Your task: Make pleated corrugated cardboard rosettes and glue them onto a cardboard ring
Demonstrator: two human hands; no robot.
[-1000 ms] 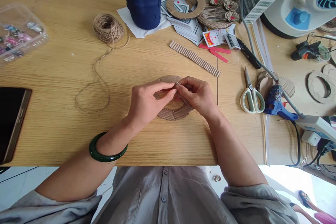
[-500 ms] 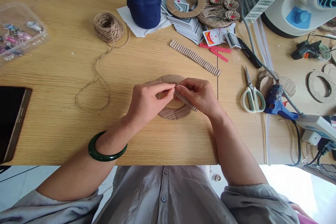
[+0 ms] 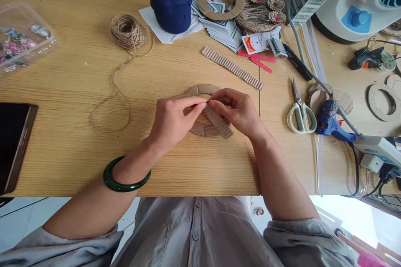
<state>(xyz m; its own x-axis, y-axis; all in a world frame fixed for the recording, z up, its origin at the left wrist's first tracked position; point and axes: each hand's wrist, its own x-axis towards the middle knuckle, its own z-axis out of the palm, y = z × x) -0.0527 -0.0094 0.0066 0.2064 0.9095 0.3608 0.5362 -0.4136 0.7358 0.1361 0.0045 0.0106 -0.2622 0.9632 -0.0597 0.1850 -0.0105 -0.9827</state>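
Note:
Between the fingertips of my left hand (image 3: 176, 117) and my right hand (image 3: 236, 112), I pinch the upper end of a corrugated cardboard strip (image 3: 219, 122). Its free end slants down to the right. Beneath it lies a cardboard ring (image 3: 200, 130) on the table, partly covered by my hands and the strip. A second corrugated strip (image 3: 232, 68) rests flat beyond my right hand. Both hands are closed, thumbs against index fingers, nearly touching each other.
Left of my hands lies a ball of twine (image 3: 128, 32) with a loose tail. On the right are scissors (image 3: 301, 112) and a blue glue gun (image 3: 332, 121). Behind stand a dark blue bottle (image 3: 171, 0) and stacked playing cards (image 3: 224, 32). A phone (image 3: 15, 146) lies at the left.
The strip's free end has turned, so more of its flat face shows below my right hand. Both hands stay pinched at nearly the same spot.

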